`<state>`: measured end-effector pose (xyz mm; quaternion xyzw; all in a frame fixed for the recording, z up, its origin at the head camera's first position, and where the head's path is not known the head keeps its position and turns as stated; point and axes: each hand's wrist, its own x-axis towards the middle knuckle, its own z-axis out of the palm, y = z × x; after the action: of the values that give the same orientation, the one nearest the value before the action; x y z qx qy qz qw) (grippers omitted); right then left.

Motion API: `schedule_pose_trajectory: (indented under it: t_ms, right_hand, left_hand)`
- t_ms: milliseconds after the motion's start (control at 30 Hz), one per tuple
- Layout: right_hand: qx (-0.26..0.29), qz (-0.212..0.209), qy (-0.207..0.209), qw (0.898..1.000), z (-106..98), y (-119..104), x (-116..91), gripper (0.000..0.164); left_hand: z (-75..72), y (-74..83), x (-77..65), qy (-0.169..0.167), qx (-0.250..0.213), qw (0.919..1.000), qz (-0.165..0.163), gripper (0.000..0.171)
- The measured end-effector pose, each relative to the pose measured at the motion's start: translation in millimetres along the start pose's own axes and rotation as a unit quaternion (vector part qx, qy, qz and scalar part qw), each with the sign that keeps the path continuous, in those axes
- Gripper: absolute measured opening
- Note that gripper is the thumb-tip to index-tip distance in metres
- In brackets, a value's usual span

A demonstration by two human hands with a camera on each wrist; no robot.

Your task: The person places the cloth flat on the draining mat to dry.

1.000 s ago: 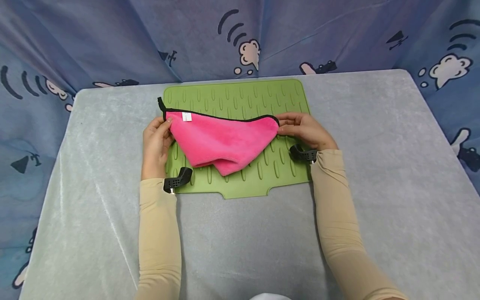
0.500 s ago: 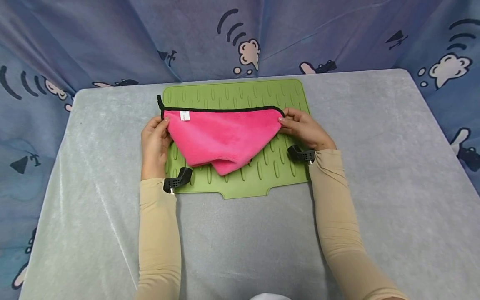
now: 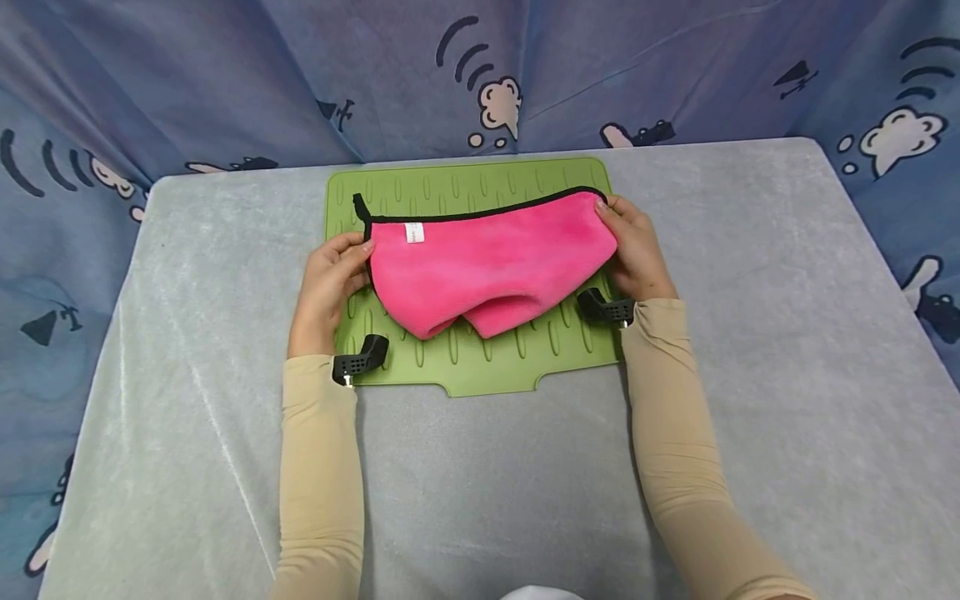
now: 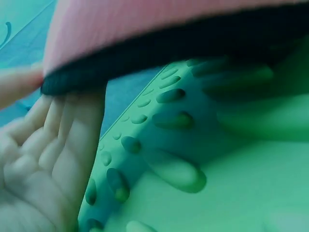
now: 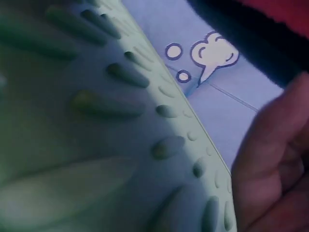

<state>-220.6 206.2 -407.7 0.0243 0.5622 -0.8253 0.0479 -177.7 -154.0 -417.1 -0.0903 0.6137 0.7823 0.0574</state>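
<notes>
A pink plush cloth with black edging hangs between both hands, over a green mat. Its white tag and a black hanging loop show at the upper left. My left hand pinches the left edge between thumb and fingers. The right hand grips the upper right corner, thumb on the pink face. In the left wrist view the cloth's black edging lies between thumb and fingers, raised over the mat. The right wrist view shows only part of the cloth at the top corner.
The green ribbed mat lies on a grey plush-covered table. A blue patterned curtain hangs behind the table and at both sides. Each wrist wears a black camera mount.
Both hands have moved: the right one up and to the right, the left one slightly right. The cloth has shifted right, its right corner raised and its lower edge rearranged.
</notes>
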Motion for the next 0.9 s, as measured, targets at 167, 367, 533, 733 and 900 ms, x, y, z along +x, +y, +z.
schedule_pose_trajectory:
  t_ms: [167,367,533,733,900]
  right_hand:
    - [0.015,0.043,-0.026,0.999,-7,-5,-2,0.014]
    - [-0.037,0.114,-0.125,0.985,-16,-11,-4,0.014]
    - [-0.175,0.145,-0.177,0.958,-19,-11,-3,0.039]
    - [-0.269,0.136,-0.210,0.930,-20,-10,-3,0.034]
    - [-0.297,0.113,-0.273,0.908,-21,-10,-2,0.048]
  left_hand:
    - [1.0,-2.3,-0.1,-0.041,0.045,0.9981,-0.005,0.003]
    - [-0.2,-1.5,-0.5,0.051,-0.012,0.9986,0.004,0.003]
    - [-1.8,-1.5,-0.1,0.107,-0.073,0.9914,0.019,0.008]
    - [-1.4,-1.1,0.0,0.112,-0.070,0.9911,0.018,0.006]
    - [-3.3,-0.5,-0.8,0.080,-0.051,0.9954,0.014,0.005]
